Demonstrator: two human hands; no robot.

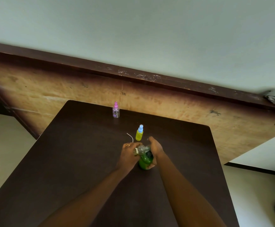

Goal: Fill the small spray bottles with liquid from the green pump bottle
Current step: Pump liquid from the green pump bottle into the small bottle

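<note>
As left hand (128, 153) grips clear bottle (140, 149), right hand (155, 148) grips green bottle (143, 162) mid-table (84, 161).

Dark table (71, 161), wooden board (51, 89)

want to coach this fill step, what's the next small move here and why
Probably tip the green plastic bottle slightly further toward the small clear bottle, keeping their mouths together. The left hand holds the clear bottle tilted against the green one's top, and the right hand grips the green bottle.
</note>
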